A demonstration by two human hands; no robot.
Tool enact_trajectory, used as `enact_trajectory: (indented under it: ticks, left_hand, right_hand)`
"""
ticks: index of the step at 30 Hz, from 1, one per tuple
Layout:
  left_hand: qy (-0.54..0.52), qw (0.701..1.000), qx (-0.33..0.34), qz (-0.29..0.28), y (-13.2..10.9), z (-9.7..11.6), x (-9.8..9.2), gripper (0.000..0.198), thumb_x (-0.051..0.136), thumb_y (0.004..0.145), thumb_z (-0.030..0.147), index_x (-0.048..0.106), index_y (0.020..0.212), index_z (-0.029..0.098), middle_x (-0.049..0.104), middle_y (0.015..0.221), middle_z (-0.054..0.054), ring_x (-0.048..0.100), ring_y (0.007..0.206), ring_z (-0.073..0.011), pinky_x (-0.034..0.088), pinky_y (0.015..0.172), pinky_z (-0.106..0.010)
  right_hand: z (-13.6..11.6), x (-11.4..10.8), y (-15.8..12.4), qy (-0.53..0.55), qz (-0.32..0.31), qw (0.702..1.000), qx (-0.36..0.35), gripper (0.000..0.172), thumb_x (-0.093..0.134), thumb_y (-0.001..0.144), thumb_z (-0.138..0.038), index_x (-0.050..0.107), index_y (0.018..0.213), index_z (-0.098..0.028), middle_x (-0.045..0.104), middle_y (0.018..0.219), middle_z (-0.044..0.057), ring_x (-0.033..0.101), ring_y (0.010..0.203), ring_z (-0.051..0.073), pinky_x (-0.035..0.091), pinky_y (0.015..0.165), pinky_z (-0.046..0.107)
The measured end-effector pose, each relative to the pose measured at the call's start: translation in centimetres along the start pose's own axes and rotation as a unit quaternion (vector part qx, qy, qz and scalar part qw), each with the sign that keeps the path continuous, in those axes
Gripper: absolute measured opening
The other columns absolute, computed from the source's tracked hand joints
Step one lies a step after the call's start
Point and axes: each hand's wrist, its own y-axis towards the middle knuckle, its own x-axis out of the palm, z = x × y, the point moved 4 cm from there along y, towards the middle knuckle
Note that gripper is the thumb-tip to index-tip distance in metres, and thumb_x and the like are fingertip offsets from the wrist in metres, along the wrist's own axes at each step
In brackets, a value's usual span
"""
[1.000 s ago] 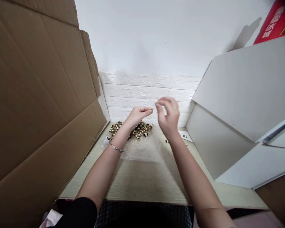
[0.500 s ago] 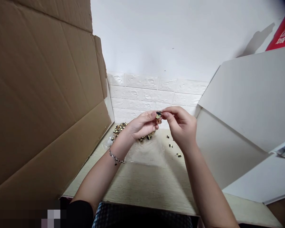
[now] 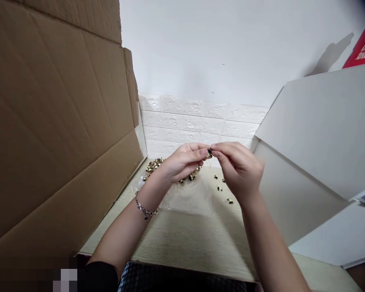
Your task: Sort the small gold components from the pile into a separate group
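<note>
My left hand (image 3: 188, 160) pinches a small black-and-pale-yellow wire-wound coil (image 3: 209, 153) between thumb and fingers. Thin wires hang below the piece. From the other side my right hand (image 3: 239, 166) closes thumb and index finger on its edge, where a fine wire seems to sit; the fingertips hide most of it. Behind my left wrist a pile of similar coils (image 3: 154, 164) lies on a clear plastic bag (image 3: 185, 200). A few single coils, one of them the nearest loose coil (image 3: 230, 201), rest on the tabletop below my right hand.
A tall cardboard sheet (image 3: 63, 121) stands along the left side of the pale table (image 3: 188, 243). White panels (image 3: 316, 134) close off the right. At the back is a white brick-pattern wall (image 3: 182, 107). Something red with white lettering (image 3: 363, 46) shows at upper right.
The coil has turned and shifted slightly right between my fingers, so less of its yellow face shows. My right hand has moved a little right and down, its wrist rotated. The view has shifted slightly.
</note>
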Motion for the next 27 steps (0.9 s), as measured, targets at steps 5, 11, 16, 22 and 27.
enact_trajectory:
  ticks: [5,11,16,22,27]
  left_hand:
    - [0.014,1.000,0.004,0.021,-0.1,0.2,-0.1,0.025,0.068,0.062,0.033,0.065,0.078,0.014,0.059,0.073,-0.002,0.050,0.068,-0.0080,0.037,0.064,-0.022]
    - [0.036,0.999,0.000,0.039,0.0,0.3,-0.3,0.023,0.069,0.061,0.033,0.065,0.073,0.014,0.059,0.069,-0.002,0.048,0.064,-0.0076,0.035,0.061,-0.021]
    - [0.037,0.999,-0.013,0.033,0.0,0.2,-0.3,0.023,0.069,0.060,0.034,0.064,0.070,0.014,0.058,0.068,-0.002,0.047,0.065,-0.0087,0.034,0.062,-0.023]
    - [0.024,0.999,-0.008,0.025,0.2,-0.2,-0.4,0.022,0.068,0.061,0.034,0.064,0.070,0.013,0.058,0.067,-0.001,0.045,0.063,-0.0072,0.032,0.059,-0.021]
    - [0.021,1.000,-0.010,0.017,0.2,-0.2,-0.2,0.022,0.067,0.061,0.033,0.064,0.068,0.013,0.056,0.068,-0.001,0.043,0.061,-0.0063,0.031,0.056,-0.020]
  right_hand:
    - [0.1,0.1,-0.1,-0.005,-0.004,1.000,-0.009,0.015,0.051,0.076,-0.012,0.060,0.081,-0.023,0.066,0.076,0.000,0.060,0.073,0.012,0.049,0.065,0.025]
    - [0.6,0.2,-0.1,-0.010,-0.027,0.999,0.014,0.013,0.052,0.076,-0.014,0.061,0.079,-0.023,0.065,0.074,0.000,0.060,0.071,0.011,0.048,0.064,0.024]
    - [0.9,0.2,-0.1,-0.006,-0.040,0.999,0.020,0.013,0.051,0.077,-0.016,0.061,0.078,-0.023,0.065,0.073,-0.001,0.059,0.070,0.011,0.048,0.063,0.024]
    - [1.0,0.2,-0.2,-0.011,-0.035,0.999,0.032,0.012,0.052,0.076,-0.016,0.060,0.077,-0.024,0.065,0.073,-0.001,0.060,0.070,0.012,0.048,0.063,0.025]
    - [1.0,0.2,-0.3,-0.009,-0.034,0.999,0.033,0.012,0.053,0.076,-0.015,0.060,0.075,-0.024,0.064,0.071,-0.001,0.059,0.069,0.013,0.047,0.062,0.026]
